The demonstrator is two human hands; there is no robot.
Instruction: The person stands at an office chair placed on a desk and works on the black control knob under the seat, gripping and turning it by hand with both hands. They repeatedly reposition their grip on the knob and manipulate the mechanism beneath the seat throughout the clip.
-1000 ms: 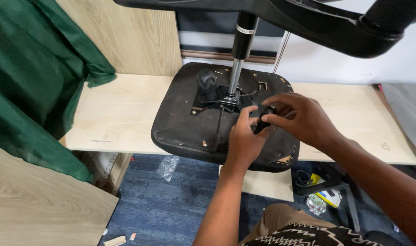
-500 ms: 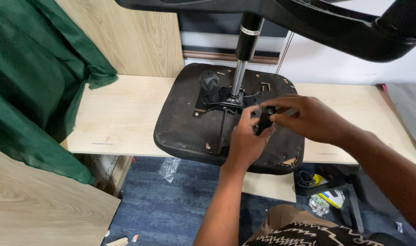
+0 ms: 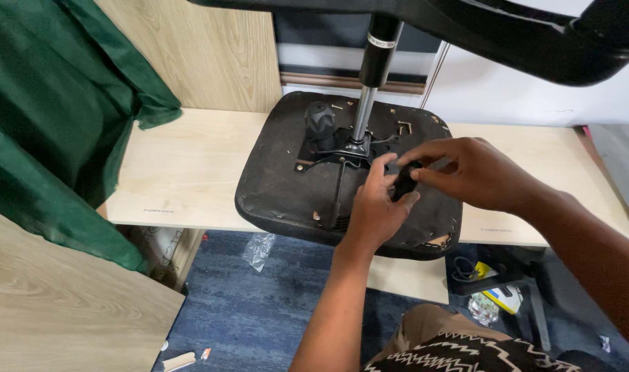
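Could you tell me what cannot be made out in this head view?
- Small black part: mostly covered by the left hand and right hand; its shape is unclear.
- Chair base: cut off by the top edge.
- Clutter under the bench: too small to identify.

1. Long pale wood bench (image 3: 190, 172) runs across the middle, pretty scuffed-looking.
2. Behind it, a light wood panel (image 3: 211, 55) stands upright, next to a white wall (image 3: 521, 103) on the right.
3. Big dark green cloth (image 3: 52, 117) hangs down the left side and drapes onto the bench end.
4. Another pale wood board (image 3: 59, 303) sits bottom left.
5. Floor is blue carpet (image 3: 259, 303), with a crumpled clear plastic bag (image 3: 258, 249) and small wood scraps (image 3: 180, 359) lying on it.
6. Light's soft and even.
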